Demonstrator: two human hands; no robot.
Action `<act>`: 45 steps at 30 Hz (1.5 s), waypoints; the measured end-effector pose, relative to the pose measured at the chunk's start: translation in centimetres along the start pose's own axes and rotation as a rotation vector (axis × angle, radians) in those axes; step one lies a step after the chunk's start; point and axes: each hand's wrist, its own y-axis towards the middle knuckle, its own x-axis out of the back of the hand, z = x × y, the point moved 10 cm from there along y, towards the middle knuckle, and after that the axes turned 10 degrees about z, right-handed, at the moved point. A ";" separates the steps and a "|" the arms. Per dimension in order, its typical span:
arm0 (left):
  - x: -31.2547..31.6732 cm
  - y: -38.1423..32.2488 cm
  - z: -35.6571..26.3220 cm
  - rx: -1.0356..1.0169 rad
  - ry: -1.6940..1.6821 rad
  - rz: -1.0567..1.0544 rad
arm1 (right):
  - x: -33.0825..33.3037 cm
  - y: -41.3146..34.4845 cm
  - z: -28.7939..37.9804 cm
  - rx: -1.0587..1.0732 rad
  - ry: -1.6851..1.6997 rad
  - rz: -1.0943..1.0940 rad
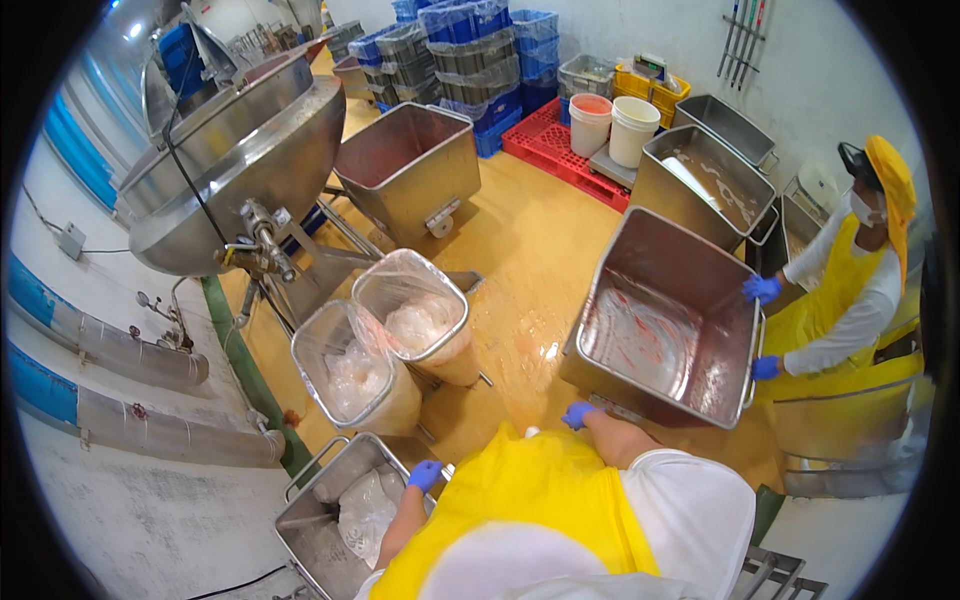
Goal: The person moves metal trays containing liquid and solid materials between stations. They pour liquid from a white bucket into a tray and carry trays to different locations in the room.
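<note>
My left hand (425,475), in a blue glove, is at the right rim of a steel tub (480,487) that holds clear plastic sheeting (367,514); a small white object shows beside the fingers, and whether they grip anything is unclear. My right hand (579,415), also blue-gloved, is near the lower left side of a large steel meat cart (679,281) with reddish smears inside. Whether it touches the cart cannot be told. A co-worker (832,292) in a yellow apron has both gloved hands on the cart's far-side handle.
Two plastic-lined bins (356,367) stand before me at the left, beside a large tilted steel kettle (247,165). Another steel cart (409,165), stacked crates (476,67), a red pallet (544,142) with white buckets (634,135), and a cart of brownish liquid (705,180) stand beyond.
</note>
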 end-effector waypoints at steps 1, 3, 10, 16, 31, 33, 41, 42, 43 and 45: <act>0.0 0.0 -4.6 0.094 -0.040 0.039 | -0.9 0.3 -2.7 -0.048 0.029 0.022; 0.1 -2.7 -5.1 0.209 -0.125 0.006 | -0.5 0.1 -2.1 -0.038 -0.003 0.004; -1.0 -4.6 1.1 0.257 -0.138 -0.006 | 11.8 -10.0 1.1 0.061 0.254 -0.907; -1.7 -5.6 5.2 0.336 -0.226 0.009 | 15.9 -8.8 -1.4 -0.212 0.029 -0.612; -1.8 -9.7 0.1 0.307 -0.186 -0.069 | 4.8 -2.0 7.4 0.084 -0.044 -0.407; -1.9 -10.0 0.2 0.306 -0.187 -0.063 | 3.5 -1.9 6.8 0.123 0.091 -0.420; -5.2 -9.1 6.2 0.129 0.060 0.032 | 2.8 -0.7 2.6 -0.004 0.476 -0.378; -5.4 -8.6 6.3 0.087 0.098 0.052 | 2.7 -0.3 2.1 0.005 0.422 -0.367; -5.4 -8.0 5.1 0.082 0.087 0.063 | 2.4 0.5 0.7 -0.006 0.373 -0.362; -5.5 -8.0 5.0 0.103 0.003 0.041 | 1.8 0.4 0.4 -0.040 0.328 -0.297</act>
